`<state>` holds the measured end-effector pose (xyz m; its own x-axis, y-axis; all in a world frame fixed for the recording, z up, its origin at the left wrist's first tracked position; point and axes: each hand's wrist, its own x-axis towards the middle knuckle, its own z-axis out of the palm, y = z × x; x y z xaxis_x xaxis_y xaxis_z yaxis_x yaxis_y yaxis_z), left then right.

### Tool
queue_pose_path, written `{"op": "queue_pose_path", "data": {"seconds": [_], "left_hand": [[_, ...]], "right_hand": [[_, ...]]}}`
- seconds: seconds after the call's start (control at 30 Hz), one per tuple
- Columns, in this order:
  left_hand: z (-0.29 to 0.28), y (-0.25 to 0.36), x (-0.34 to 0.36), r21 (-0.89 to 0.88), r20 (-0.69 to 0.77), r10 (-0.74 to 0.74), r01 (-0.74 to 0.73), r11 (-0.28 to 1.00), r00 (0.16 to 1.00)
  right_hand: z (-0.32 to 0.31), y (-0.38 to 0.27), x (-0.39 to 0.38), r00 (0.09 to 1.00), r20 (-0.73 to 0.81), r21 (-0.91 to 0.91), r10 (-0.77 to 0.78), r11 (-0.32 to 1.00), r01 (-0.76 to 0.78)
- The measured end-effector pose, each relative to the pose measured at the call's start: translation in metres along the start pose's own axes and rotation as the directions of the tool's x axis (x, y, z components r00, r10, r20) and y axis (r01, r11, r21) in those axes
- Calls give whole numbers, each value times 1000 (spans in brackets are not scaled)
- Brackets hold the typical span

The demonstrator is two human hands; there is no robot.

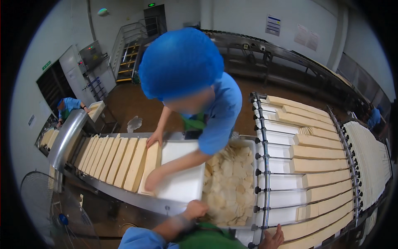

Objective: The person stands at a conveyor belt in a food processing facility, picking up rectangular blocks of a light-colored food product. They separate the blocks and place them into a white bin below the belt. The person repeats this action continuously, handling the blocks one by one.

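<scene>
Thin, pale, flat scraps [232,182], dry-looking and rounded at the edges, are heaped in a white bin [254,166]. Beside it, at the bin's near left corner, the left hand [195,209] is held with its fingers curled in (whether anything is enclosed cannot be told). The right hand [271,238] is held with its fingers loosely spread at the lower end of a shiny metal rail [266,174], near the lowest of the smooth, cream-coloured blocks [319,165]; whether that block is touched cannot be told. The long, square-edged blocks are laid in white lanes parted by thin metal rods; around eleven rows are counted, with one short stack of slices [306,130] among them.

On the steel-sided conveyor [137,200] to the left, at least eight upright slabs [123,164] are lined up, the farthest too crowded to be counted exactly. The nearest slab is gripped by both hands of a co-worker [224,103], by whom a crinkled blue hairnet [182,58] is worn. Two more people are seen farther off.
</scene>
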<state>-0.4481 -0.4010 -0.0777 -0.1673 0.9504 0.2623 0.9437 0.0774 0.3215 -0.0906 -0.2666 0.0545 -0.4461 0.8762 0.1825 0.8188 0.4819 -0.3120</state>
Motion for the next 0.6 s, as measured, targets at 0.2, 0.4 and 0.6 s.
{"op": "queue_pose_path", "data": {"seconds": [0.2,0.4,0.6], "left_hand": [[-10,6,5,51,158,-66,59,997,985],[-44,22,14,-37,-28,-129,128,991,991],[-45,-26,-83,-121,-419,-775,817,564,473]], "right_hand": [[-21,-10,8,993,-31,-42,-112,993,111],[-20,3,11,984,-106,-28,-145,989,143],[-22,6,11,980,-125,7,-155,988,157]]}}
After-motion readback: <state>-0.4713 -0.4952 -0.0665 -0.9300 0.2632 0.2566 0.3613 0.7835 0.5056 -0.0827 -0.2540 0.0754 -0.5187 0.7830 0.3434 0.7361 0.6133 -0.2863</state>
